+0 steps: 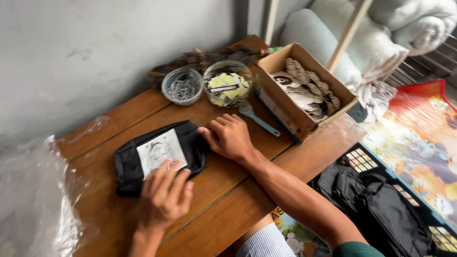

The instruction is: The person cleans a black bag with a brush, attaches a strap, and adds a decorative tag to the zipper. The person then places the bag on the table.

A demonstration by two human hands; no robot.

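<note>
black pouch [128,166] on wooden table [228,200] beside grey wall [95,52].

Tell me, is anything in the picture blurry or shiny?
Head view: the left hand on the black pouch looks slightly smeared; the right hand is sharper; the crinkled clear plastic at the left catches pale glare; soft daylight, faint shadows; edges bend a little.

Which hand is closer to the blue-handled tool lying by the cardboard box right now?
Right. The right hand rests on the black pouch's right edge, just below the blue-handled tool. The left hand presses the pouch's near edge, farther away.
</note>
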